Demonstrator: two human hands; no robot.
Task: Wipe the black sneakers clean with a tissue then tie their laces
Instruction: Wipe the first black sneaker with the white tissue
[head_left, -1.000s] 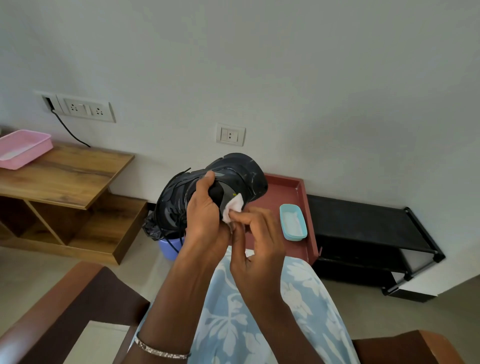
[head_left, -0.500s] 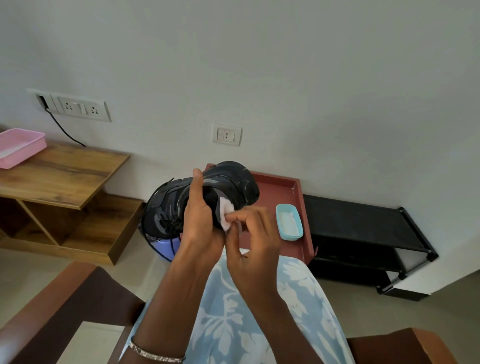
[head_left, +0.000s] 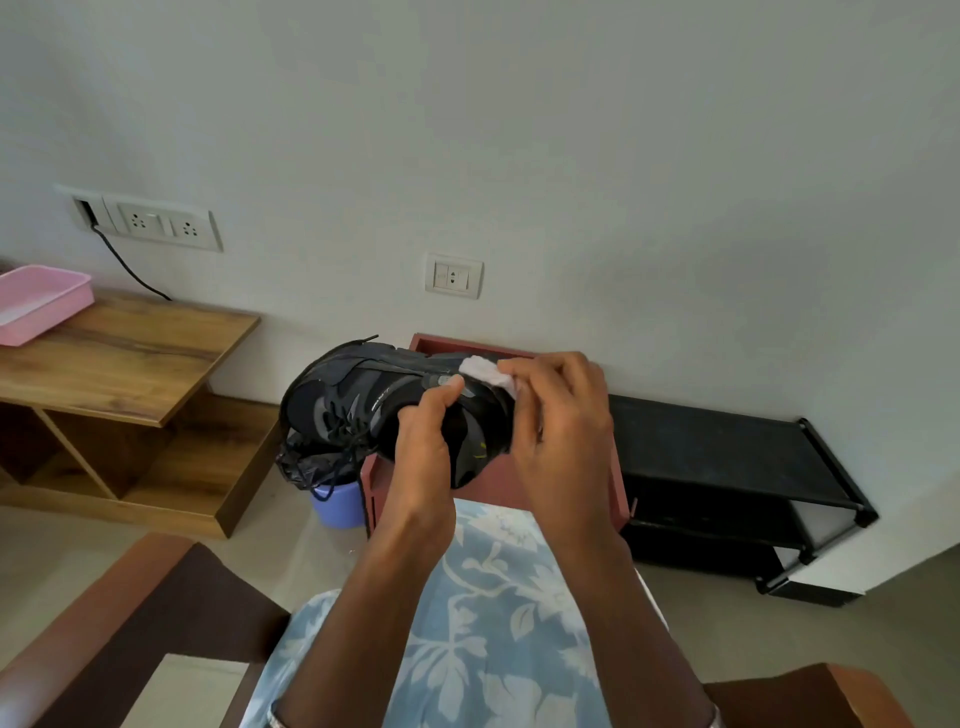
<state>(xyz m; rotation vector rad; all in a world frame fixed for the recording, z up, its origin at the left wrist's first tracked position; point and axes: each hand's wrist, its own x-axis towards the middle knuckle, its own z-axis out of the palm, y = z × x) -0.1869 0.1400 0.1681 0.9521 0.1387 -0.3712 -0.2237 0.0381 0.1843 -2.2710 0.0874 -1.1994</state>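
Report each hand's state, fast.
Left hand: closed, gripping the black sneaker.
Right hand: closed, pinching the tissue against it.

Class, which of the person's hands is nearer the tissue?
Right. The right hand pinches the tissue against the sneaker; the left hand grips the sneaker, its thumb close beside the tissue.

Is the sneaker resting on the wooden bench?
No, the left hand grips the sneaker in mid-air while the right hand presses the tissue against it.
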